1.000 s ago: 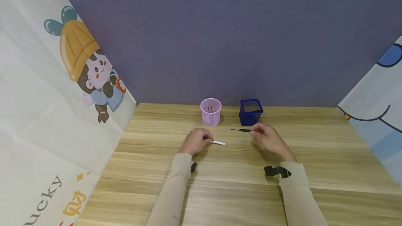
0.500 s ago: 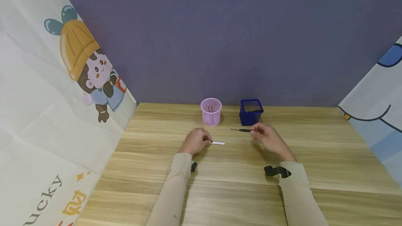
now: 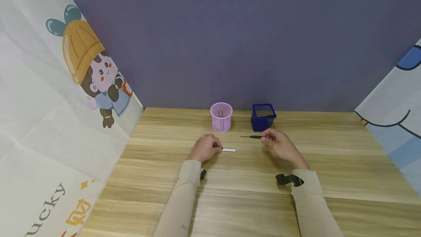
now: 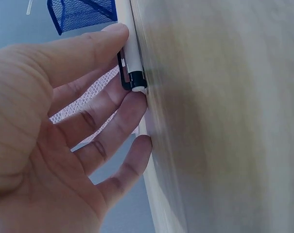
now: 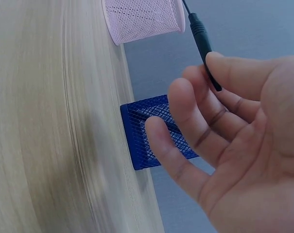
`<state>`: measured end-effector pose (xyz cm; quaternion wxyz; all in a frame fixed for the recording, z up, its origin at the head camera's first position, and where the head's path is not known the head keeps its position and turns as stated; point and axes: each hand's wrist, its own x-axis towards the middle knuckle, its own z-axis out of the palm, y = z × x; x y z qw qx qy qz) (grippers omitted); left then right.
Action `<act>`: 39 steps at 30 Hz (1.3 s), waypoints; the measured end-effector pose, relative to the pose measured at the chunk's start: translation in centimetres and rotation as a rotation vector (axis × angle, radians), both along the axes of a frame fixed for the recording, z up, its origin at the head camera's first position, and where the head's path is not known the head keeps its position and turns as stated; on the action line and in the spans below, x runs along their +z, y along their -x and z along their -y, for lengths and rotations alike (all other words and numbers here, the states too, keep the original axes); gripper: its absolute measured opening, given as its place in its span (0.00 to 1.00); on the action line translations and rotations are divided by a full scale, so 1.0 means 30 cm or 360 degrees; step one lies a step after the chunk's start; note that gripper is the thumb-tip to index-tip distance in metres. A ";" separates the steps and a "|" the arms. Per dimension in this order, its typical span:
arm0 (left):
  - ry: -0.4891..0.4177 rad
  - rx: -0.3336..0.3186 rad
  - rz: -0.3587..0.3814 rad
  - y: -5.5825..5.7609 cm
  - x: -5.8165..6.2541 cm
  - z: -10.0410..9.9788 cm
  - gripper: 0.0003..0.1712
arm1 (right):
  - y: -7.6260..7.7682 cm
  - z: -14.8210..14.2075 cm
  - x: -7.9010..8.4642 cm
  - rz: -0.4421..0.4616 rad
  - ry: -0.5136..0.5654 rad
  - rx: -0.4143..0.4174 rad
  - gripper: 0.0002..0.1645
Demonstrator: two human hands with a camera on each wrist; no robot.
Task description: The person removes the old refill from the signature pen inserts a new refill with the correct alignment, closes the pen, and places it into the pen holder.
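Observation:
My left hand (image 3: 204, 147) pinches a white pen (image 3: 229, 150) by its end with the black clip. In the left wrist view the thumb presses on the pen (image 4: 132, 51), which lies along the tabletop. My right hand (image 3: 279, 145) holds a small black screwdriver (image 3: 255, 136) between thumb and fingertips, its thin shaft pointing left. The right wrist view shows the black handle (image 5: 201, 41) above the curled fingers. Behind the hands stand a pink mesh cup (image 3: 221, 123) with thin dark sticks in it and a square blue mesh holder (image 3: 261, 123) with a dark object inside.
Both containers stand near the back edge of the wooden table (image 3: 243, 200), before a grey-purple panel (image 3: 210, 39). A printed white cloth (image 3: 39, 101) hangs at the left, another (image 3: 394, 109) at the right.
The white pen has turned slightly in my left hand and now lies nearly level. My right hand with the screwdriver has shifted a touch left.

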<state>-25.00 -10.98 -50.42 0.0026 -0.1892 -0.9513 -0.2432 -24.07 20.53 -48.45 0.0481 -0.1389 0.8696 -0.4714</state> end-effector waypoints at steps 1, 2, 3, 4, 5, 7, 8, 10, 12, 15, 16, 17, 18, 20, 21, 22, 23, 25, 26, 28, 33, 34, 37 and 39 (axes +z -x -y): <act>-0.0003 -0.0001 0.0004 0.000 0.001 0.000 0.03 | 0.000 0.001 -0.001 -0.0004 0.0005 0.0005 0.14; -0.0006 -0.0003 0.0008 -0.001 0.002 0.001 0.03 | 0.000 0.001 -0.002 -0.0014 0.0007 0.0013 0.14; -0.0010 -0.0005 0.0012 -0.001 0.002 0.001 0.03 | 0.000 0.002 -0.002 -0.0020 0.0009 0.0014 0.14; -0.0013 -0.0007 0.0014 -0.001 0.002 0.002 0.02 | 0.000 0.003 -0.002 -0.0020 0.0012 0.0008 0.13; -0.0017 -0.0005 0.0024 -0.001 0.002 0.002 0.02 | 0.001 0.004 -0.003 -0.0025 0.0010 0.0007 0.13; -0.0020 -0.0007 0.0033 -0.001 0.003 0.003 0.02 | 0.001 0.005 -0.003 -0.0038 0.0004 0.0010 0.13; -0.0019 -0.0007 0.0038 0.000 0.003 0.003 0.02 | 0.002 0.005 -0.003 -0.0047 -0.0001 0.0010 0.12; -0.0020 -0.0004 0.0054 0.002 0.002 0.003 0.03 | 0.004 0.006 -0.005 -0.0058 -0.0001 0.0002 0.10; -0.0027 -0.0007 0.0064 0.002 0.003 0.003 0.03 | 0.005 0.006 -0.008 -0.0076 -0.0002 0.0003 0.10; -0.0052 -0.0009 0.0064 0.003 0.005 0.003 0.04 | 0.003 0.008 -0.009 -0.0088 0.0014 -0.0003 0.10; -0.0068 -0.0006 0.0059 0.002 0.008 0.003 0.04 | 0.001 0.010 -0.008 -0.0091 0.0022 0.0001 0.10; -0.0083 0.0000 0.0050 0.001 0.010 0.003 0.04 | 0.001 0.012 -0.007 -0.0094 0.0032 0.0007 0.10; -0.0096 0.0006 0.0040 0.001 0.012 0.002 0.05 | 0.000 0.014 -0.006 -0.0096 0.0039 0.0014 0.11; -0.0120 0.0019 0.0020 -0.001 0.017 -0.001 0.05 | -0.001 0.021 -0.002 -0.0097 0.0067 0.0021 0.11; -0.0129 0.0025 0.0013 -0.002 0.020 -0.002 0.06 | 0.000 0.024 -0.002 -0.0102 0.0074 0.0022 0.11; -0.0136 0.0028 0.0009 -0.002 0.022 -0.004 0.06 | 0.000 0.027 0.000 -0.0103 0.0080 0.0027 0.11; -0.0146 0.0026 0.0007 -0.002 0.023 -0.007 0.06 | 0.000 0.030 0.002 -0.0103 0.0087 0.0027 0.11; -0.0162 0.0018 -0.0004 -0.001 0.027 -0.012 0.07 | -0.001 0.035 0.007 -0.0107 0.0098 0.0024 0.10; -0.0175 0.0015 -0.0014 0.000 0.029 -0.014 0.08 | 0.000 0.038 0.009 -0.0111 0.0099 0.0024 0.10; -0.0217 0.0007 -0.0045 0.001 0.034 -0.020 0.08 | 0.003 0.043 0.011 -0.0117 0.0101 0.0032 0.10; -0.0313 -0.0006 -0.0117 0.002 0.047 -0.033 0.09 | 0.013 0.055 0.000 -0.0121 0.0075 0.0052 0.10; -0.0326 -0.0009 -0.0123 0.001 0.050 -0.035 0.09 | 0.014 0.057 -0.003 -0.0119 0.0073 0.0053 0.10; -0.0349 -0.0022 -0.0140 -0.004 0.061 -0.043 0.10 | 0.013 0.062 -0.010 -0.0128 0.0064 0.0056 0.08; -0.0364 -0.0032 -0.0146 -0.008 0.068 -0.046 0.10 | 0.012 0.067 -0.013 -0.0139 0.0063 0.0064 0.08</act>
